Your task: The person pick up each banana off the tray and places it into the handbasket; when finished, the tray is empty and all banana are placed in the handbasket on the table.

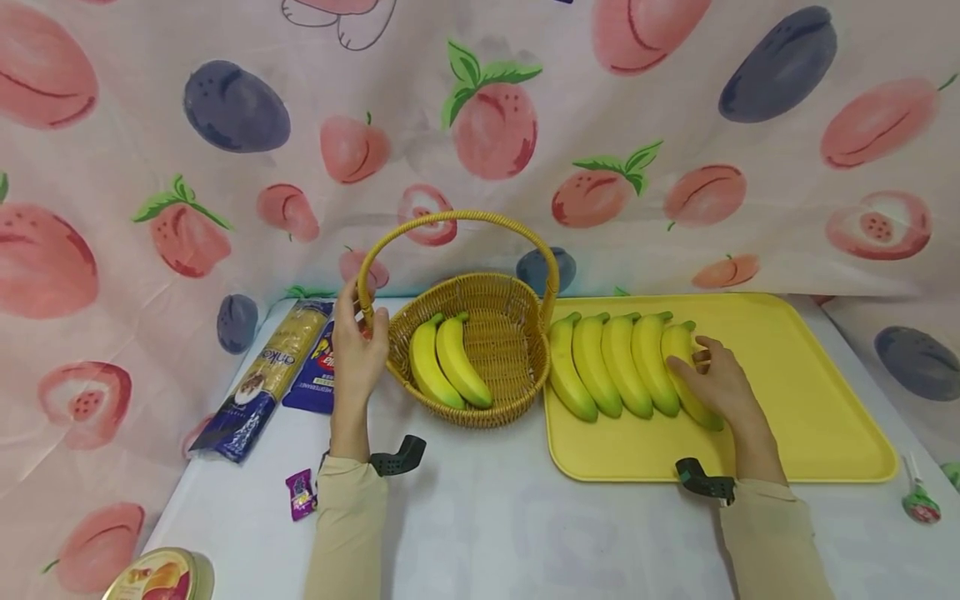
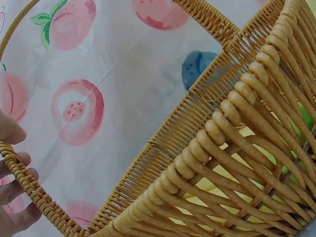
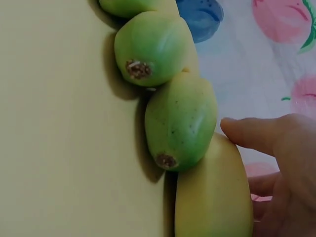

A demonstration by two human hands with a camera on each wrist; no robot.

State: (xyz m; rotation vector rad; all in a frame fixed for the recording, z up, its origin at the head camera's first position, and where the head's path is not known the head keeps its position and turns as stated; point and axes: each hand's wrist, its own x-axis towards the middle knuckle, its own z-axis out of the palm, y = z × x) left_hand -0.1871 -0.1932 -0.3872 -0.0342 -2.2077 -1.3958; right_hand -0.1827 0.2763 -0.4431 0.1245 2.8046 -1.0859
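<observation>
My left hand (image 1: 360,354) holds the left side of the tall handle (image 2: 37,195) of a wicker basket (image 2: 187,168), with thumb and fingertips on either side of it. Inside the basket, two bananas (image 1: 461,367) lie side by side. To the right, several bananas stand in a row on a yellow tray (image 1: 810,400). My right hand (image 1: 723,387) is at the rightmost banana (image 3: 215,197), its thumb on the near side and its other fingers along the far side. That banana still lies against the row; the fingertips are partly hidden behind it.
Left of the basket lie a pasta packet (image 1: 262,375) and a dark blue packet (image 1: 311,383). A purple candy (image 1: 301,495) and a round tin (image 1: 153,575) lie nearer. A lollipop (image 1: 921,504) is by the tray's right corner. A fruit-print cloth (image 1: 487,192) hangs behind.
</observation>
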